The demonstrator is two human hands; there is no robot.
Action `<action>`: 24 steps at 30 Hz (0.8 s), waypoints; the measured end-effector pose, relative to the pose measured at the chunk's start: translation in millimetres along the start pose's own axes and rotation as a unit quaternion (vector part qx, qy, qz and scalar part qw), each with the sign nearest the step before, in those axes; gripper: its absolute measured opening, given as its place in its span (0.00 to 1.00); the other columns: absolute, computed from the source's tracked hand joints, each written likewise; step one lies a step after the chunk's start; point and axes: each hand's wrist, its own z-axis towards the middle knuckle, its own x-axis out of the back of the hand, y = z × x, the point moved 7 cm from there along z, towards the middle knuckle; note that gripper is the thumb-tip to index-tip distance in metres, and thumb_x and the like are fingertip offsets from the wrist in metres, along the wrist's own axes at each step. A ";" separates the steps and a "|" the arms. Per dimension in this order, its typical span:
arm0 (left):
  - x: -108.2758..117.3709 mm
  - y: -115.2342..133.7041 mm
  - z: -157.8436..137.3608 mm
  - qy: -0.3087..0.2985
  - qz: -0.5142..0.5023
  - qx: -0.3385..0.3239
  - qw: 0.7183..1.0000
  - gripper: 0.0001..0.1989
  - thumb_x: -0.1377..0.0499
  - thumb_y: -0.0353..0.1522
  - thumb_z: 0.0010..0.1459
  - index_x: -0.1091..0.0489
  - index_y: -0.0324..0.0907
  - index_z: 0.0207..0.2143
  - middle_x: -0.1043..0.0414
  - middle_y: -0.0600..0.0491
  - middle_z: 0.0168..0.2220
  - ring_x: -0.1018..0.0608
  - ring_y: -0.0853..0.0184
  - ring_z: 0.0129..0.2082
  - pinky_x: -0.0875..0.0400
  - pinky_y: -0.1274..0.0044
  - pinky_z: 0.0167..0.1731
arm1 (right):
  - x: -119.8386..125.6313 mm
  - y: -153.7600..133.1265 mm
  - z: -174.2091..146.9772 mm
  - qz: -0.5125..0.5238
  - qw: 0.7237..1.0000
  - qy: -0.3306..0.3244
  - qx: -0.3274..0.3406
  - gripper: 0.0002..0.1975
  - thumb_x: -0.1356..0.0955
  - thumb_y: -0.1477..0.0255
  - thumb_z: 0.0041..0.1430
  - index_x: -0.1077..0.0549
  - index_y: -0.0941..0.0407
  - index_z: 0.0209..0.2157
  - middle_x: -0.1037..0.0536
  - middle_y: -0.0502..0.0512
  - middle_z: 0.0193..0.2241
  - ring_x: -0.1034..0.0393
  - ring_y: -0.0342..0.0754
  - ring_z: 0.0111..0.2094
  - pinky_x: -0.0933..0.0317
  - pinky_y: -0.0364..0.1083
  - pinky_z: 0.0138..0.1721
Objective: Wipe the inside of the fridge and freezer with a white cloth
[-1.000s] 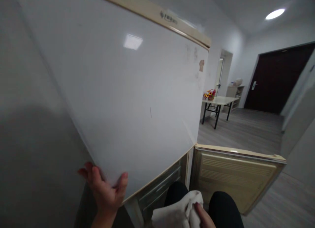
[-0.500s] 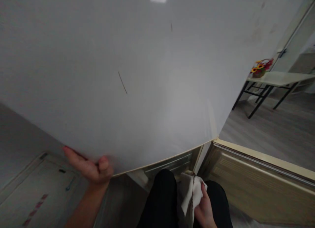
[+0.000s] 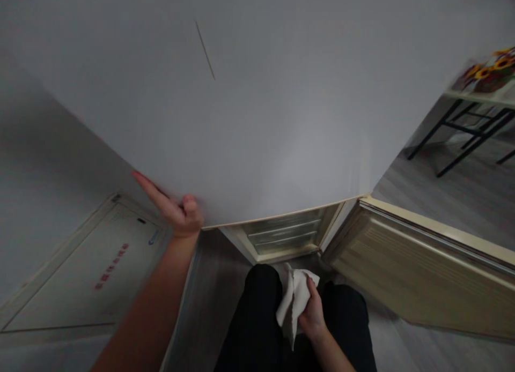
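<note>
My left hand (image 3: 173, 208) rests against the lower left edge of a large white panel (image 3: 257, 141). Its fingers stretch out along that edge and its thumb lies near the panel's face. A thin dark line marks the panel's upper part. Between my knees, my right hand (image 3: 313, 310) is closed around a crumpled white cloth (image 3: 295, 294). Below the panel is an opening with a ribbed, shelf-like interior (image 3: 285, 235). From its right side an open door (image 3: 426, 275) with a yellowish inner face swings outward.
At the left stands a pale box-like surface (image 3: 80, 270) with red lettering. My dark-clad knees (image 3: 261, 291) are just in front of the opening. To the far right, a table (image 3: 462, 96) with dark legs bears a basket of flowers (image 3: 493, 74). The floor (image 3: 418, 206) is grey.
My view has tipped downward and shifted, so more of the opening and door shows. My left hand stays at the panel's edge. My right hand still holds the cloth, now with the arm more visible.
</note>
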 end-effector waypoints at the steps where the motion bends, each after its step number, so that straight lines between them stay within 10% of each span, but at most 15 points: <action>1: -1.5 -4.6 0.9 -0.002 0.001 0.009 1.000 0.52 0.50 0.58 0.61 0.65 0.30 0.71 0.68 0.45 0.75 0.61 0.51 0.74 0.64 0.61 0.72 | 2.8 12.0 -6.9 -0.008 1.000 -0.002 -0.016 0.15 0.24 0.63 0.51 0.19 0.57 0.37 0.17 0.54 0.36 0.21 0.50 0.36 0.30 0.50 0.51; 6: -7.6 -10.8 -26.4 -0.021 -0.025 0.043 0.999 0.51 0.50 0.56 0.61 0.69 0.34 0.71 0.72 0.42 0.75 0.64 0.56 0.74 0.67 0.65 0.72 | 7.5 31.1 -21.9 -0.027 0.999 -0.027 -0.008 0.22 0.26 0.56 0.53 0.20 0.59 0.42 0.18 0.58 0.41 0.23 0.54 0.47 0.32 0.52 0.56; 10: -8.4 25.6 -120.4 -0.107 0.006 0.201 0.974 0.50 0.36 0.45 0.56 0.61 0.41 0.72 0.71 0.39 0.75 0.63 0.54 0.74 0.65 0.61 0.71 | -12.9 9.6 -5.0 -0.038 0.992 -0.065 0.102 0.28 0.28 0.49 0.52 0.23 0.54 0.48 0.20 0.54 0.49 0.27 0.51 0.55 0.35 0.49 0.59; 12: -20.4 59.5 -183.6 -0.235 -0.049 0.254 0.937 0.42 0.35 0.41 0.57 0.49 0.47 0.69 0.62 0.42 0.74 0.54 0.53 0.74 0.56 0.59 0.70 | -29.6 5.8 6.4 -0.063 0.987 -0.090 0.115 0.29 0.28 0.49 0.52 0.24 0.53 0.50 0.21 0.54 0.50 0.28 0.51 0.55 0.35 0.49 0.58; 15: -41.1 106.3 -268.8 -0.445 -0.188 0.334 0.809 0.42 0.33 0.40 0.54 0.45 0.48 0.68 0.39 0.40 0.66 0.35 0.52 0.66 0.42 0.60 0.65 | -49.4 10.8 14.0 -0.122 0.980 -0.120 0.098 0.28 0.27 0.50 0.50 0.23 0.56 0.46 0.19 0.55 0.45 0.25 0.52 0.51 0.34 0.48 0.56; 18: -45.0 113.8 -300.7 -0.458 -0.206 0.426 0.752 0.34 0.35 0.40 0.56 0.38 0.47 0.64 0.25 0.43 0.51 0.23 0.55 0.53 0.34 0.63 0.57 | -55.9 21.6 5.0 -0.153 0.974 -0.154 0.069 0.29 0.26 0.49 0.48 0.22 0.57 0.43 0.19 0.56 0.43 0.25 0.52 0.49 0.33 0.48 0.54; 24: -58.0 113.8 -320.1 -0.464 -0.211 0.455 0.730 0.17 0.37 0.37 0.56 0.30 0.43 0.47 0.26 0.50 0.39 0.24 0.63 0.39 0.31 0.72 0.42 | -28.1 22.6 -15.7 -0.155 0.972 -0.172 0.040 0.28 0.22 0.52 0.40 0.21 0.56 0.39 0.19 0.58 0.40 0.26 0.56 0.52 0.34 0.51 0.56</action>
